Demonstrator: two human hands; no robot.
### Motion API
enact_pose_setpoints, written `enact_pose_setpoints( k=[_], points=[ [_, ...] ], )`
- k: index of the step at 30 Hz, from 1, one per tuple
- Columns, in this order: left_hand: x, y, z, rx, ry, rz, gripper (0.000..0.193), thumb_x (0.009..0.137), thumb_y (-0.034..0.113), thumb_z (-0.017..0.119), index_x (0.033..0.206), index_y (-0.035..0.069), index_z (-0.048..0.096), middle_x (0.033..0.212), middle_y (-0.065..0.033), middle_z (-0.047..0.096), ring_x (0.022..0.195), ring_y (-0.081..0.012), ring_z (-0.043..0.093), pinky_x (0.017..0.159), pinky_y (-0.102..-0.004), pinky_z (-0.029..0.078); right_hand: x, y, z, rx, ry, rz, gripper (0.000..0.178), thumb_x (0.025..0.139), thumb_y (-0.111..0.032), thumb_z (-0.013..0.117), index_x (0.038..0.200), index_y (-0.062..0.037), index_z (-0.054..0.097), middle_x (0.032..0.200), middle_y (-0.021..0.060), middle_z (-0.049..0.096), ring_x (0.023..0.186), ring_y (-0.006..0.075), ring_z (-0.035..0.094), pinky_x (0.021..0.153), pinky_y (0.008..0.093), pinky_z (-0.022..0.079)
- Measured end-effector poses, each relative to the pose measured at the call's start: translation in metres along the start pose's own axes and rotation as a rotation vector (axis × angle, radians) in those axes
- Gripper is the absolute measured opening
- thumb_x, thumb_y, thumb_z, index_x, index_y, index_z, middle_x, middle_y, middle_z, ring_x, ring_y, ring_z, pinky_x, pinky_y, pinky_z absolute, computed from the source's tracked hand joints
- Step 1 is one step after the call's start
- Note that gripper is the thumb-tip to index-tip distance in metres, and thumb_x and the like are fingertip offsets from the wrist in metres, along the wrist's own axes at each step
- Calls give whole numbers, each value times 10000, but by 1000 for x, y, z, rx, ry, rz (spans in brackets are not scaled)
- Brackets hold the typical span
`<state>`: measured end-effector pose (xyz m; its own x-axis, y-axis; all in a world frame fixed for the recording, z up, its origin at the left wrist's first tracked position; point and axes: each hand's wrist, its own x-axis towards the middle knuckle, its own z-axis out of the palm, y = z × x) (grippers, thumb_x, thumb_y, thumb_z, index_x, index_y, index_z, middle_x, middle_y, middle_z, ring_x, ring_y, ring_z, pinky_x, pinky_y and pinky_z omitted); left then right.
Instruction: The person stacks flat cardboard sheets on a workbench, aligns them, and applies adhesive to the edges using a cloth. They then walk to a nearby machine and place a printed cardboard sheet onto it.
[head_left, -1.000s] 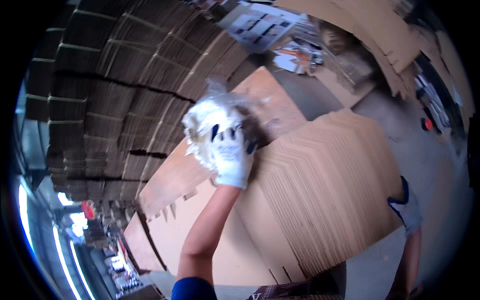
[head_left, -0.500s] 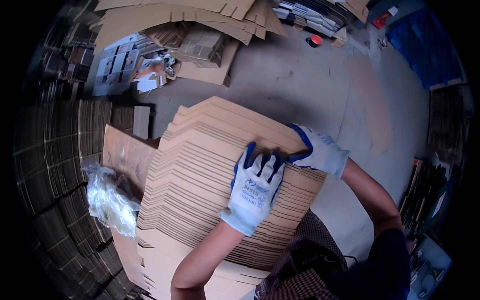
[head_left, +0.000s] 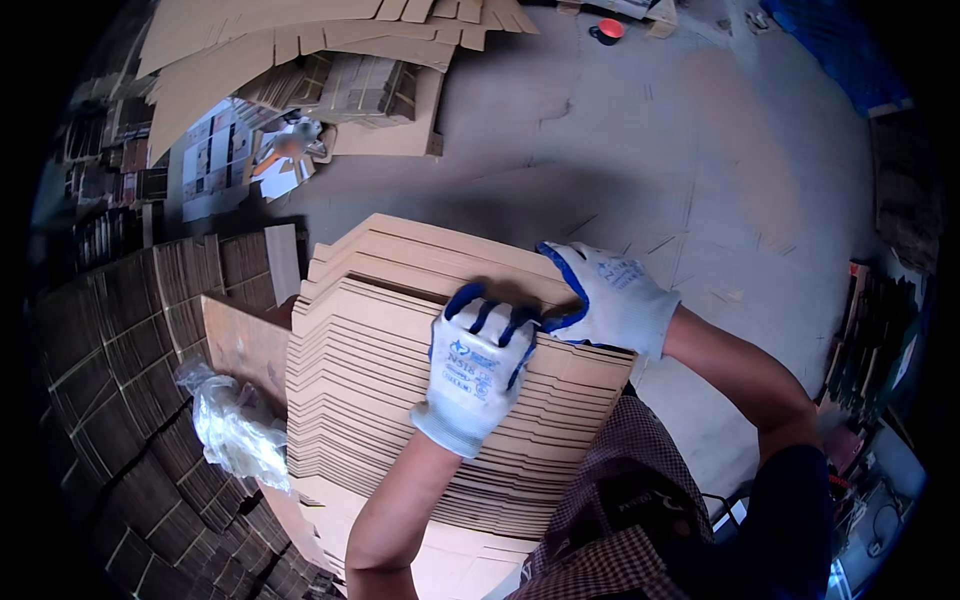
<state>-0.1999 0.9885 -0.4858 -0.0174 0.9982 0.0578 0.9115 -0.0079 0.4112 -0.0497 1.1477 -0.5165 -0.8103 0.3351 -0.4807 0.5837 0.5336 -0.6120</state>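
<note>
A fanned stack of flat brown cardboard sheets (head_left: 400, 385) lies in front of me, its edges overlapping like steps. My left hand (head_left: 475, 365), in a white and blue work glove, has its fingers curled over a sheet's edge near the middle of the stack. Beyond those fingers a dark gap shows between that sheet and the farther ones. At the right border of the stack, my right hand (head_left: 605, 295), gloved alike, grips the far sheets; its thumb and fingers spread along their edge, and the fingertips are partly hidden.
Crumpled clear plastic wrap (head_left: 235, 425) hangs by a wooden board (head_left: 245, 335) left of the stack. Bundled cardboard (head_left: 110, 370) fills the left side. Larger cardboard sheets (head_left: 290, 35) and a tied bundle (head_left: 368, 92) lie beyond. A red-topped round container (head_left: 608, 32) stands on the floor.
My left fingers have bent from stretched to curled over a sheet edge. A dark gap has opened between the sheets there. My right hand stays at the right edge; the whole view has shifted.
</note>
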Motion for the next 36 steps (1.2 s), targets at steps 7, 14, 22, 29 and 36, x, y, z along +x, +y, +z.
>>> enact_pose_setpoints(
  k=[7,14,22,29,36],
  points=[
    [0,-4,3,4,26,-16,280,691,107,748,968,123,707,999,-74,621,1022,-324,574,869,-454,486,5,-6,-4,-93,-35,37,909,785,-541,757,1446,-19,417,1295,220,574,1155,368,608,1003,450,483],
    [21,5,-35,111,-379,-115,271,776,293,697,989,125,699,986,-83,627,986,-300,575,888,-434,425,7,-1,-3,-95,-46,22,933,786,-539,748,1474,-28,379,1308,232,561,1153,384,605,1002,459,484],
    [13,-18,-17,73,-281,-102,335,857,413,688,942,91,717,832,-75,707,757,-259,665,817,-392,467,-6,1,-8,-123,-69,16,994,775,-538,758,1515,-39,320,1325,231,541,1162,385,588,1000,456,493],
    [16,-33,-3,-106,-362,-159,368,867,431,681,979,83,721,790,-64,705,673,-239,672,763,-357,498,-2,7,-1,-136,-68,27,991,775,-519,764,1521,-46,314,1378,232,506,1182,387,585,1024,463,480],
    [-4,-21,1,43,-265,-141,369,863,437,659,1013,103,701,965,-99,696,962,-289,628,964,-428,420,0,-4,-7,-107,-59,43,974,782,-521,757,1512,-38,329,1371,225,513,1197,378,580,1028,464,473]
  ],
)
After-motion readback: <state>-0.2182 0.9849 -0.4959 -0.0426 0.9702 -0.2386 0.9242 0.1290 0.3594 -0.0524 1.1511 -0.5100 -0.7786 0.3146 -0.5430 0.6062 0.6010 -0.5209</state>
